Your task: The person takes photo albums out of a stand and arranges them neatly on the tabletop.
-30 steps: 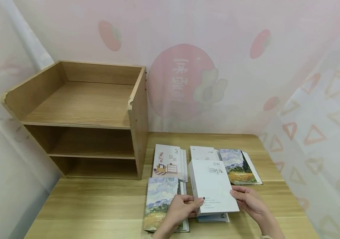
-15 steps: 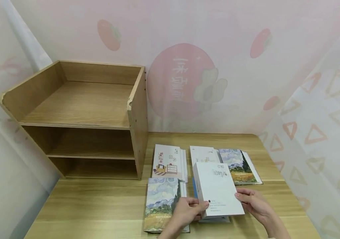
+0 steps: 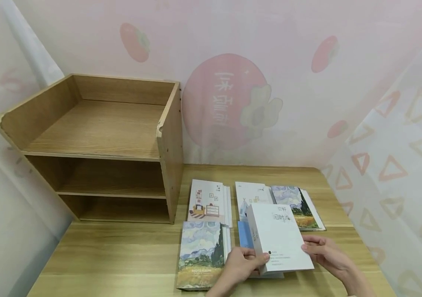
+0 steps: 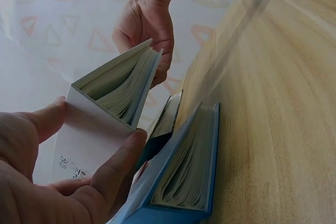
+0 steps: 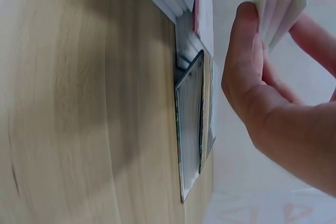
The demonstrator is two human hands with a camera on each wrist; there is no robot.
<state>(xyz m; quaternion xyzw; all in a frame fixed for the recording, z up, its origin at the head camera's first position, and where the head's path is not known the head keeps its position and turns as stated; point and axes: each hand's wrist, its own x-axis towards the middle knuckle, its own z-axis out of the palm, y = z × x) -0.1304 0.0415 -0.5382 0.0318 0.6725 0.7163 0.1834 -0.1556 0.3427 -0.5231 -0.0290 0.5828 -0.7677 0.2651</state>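
A thick white photo album (image 3: 279, 237) with printed characters on its cover is held up and tilted between both hands. My left hand (image 3: 243, 264) grips its lower left corner by the spine, thumb on the cover and fingers beneath. Along the opposite edge, my right hand (image 3: 326, 255) pinches the covers and pages. Page ends fan slightly in the left wrist view, where the white album (image 4: 84, 129) sits apart from a blue album (image 4: 173, 211) on the table. In the head view the white album hides most of that blue album (image 3: 245, 234).
A painted-landscape album (image 3: 200, 253) lies left of my left hand. Behind are an album with a furniture drawing (image 3: 205, 202), another pale one (image 3: 248, 192) and a second landscape album (image 3: 290, 198). A wooden shelf unit (image 3: 172, 165) stands left on the wooden table (image 3: 122, 255).
Both hands have moved the white album rightward and slightly toward me. More of the blue album and of the pale album behind it now shows.
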